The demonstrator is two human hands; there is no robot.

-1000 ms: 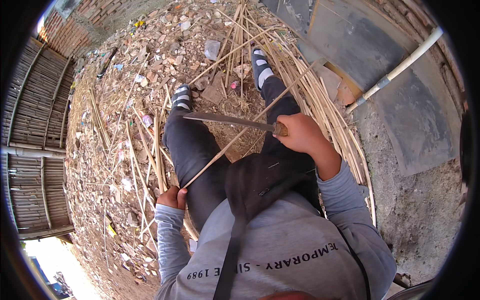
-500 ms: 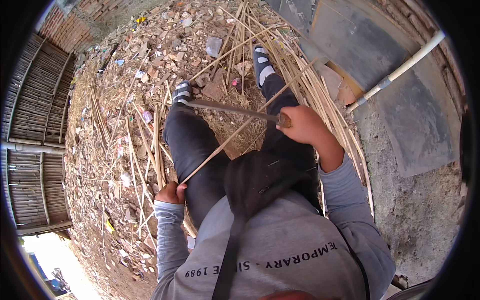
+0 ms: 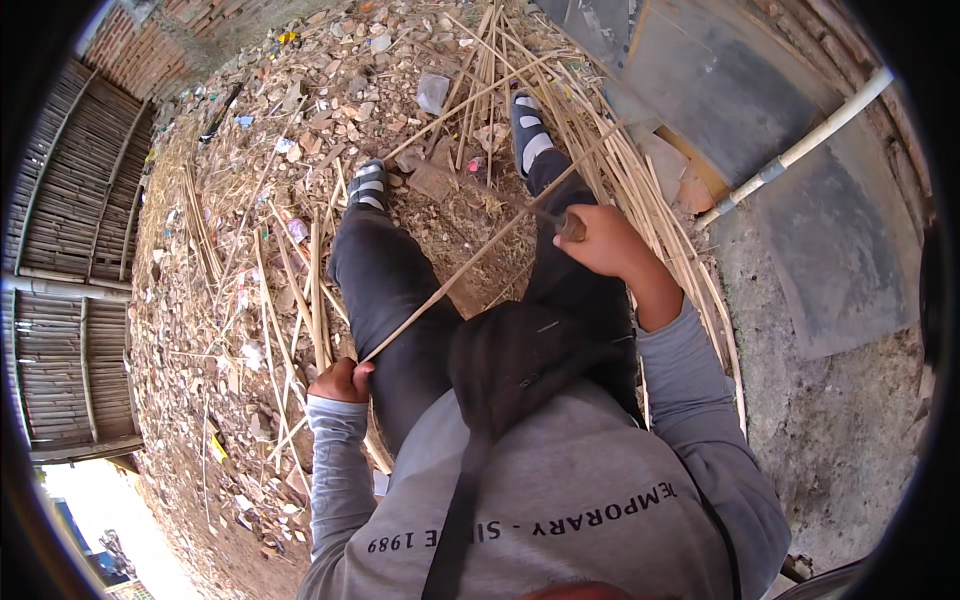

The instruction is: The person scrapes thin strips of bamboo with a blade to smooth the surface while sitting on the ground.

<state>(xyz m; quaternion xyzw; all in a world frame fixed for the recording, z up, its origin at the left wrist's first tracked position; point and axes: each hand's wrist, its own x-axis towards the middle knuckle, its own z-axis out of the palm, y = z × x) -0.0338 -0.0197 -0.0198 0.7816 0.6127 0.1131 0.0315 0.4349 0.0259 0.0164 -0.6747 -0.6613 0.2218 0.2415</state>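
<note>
My left hand [image 3: 342,381] is closed around the near end of a thin bamboo strip [image 3: 446,288], beside my left thigh. The strip slants up across my lap to the far right, past my right knee. In my right hand [image 3: 604,243] is the wooden handle of a long-bladed knife [image 3: 545,216], above my right thigh. Its blade is blurred by motion and points forward and left, crossing the strip near the handle. Whether blade and strip touch, I cannot tell.
Many bamboo strips [image 3: 660,230] lie along my right side, and others [image 3: 318,290] lie to the left. Rubble and litter cover the ground [image 3: 230,330]. Dark sheets [image 3: 720,80] and a pale pole [image 3: 800,150] stand at right; a bamboo wall [image 3: 60,370] is at left.
The knife's blade has swung away from me, its tip moving from near my left foot to farther forward. My left hand and the strip have barely moved.
</note>
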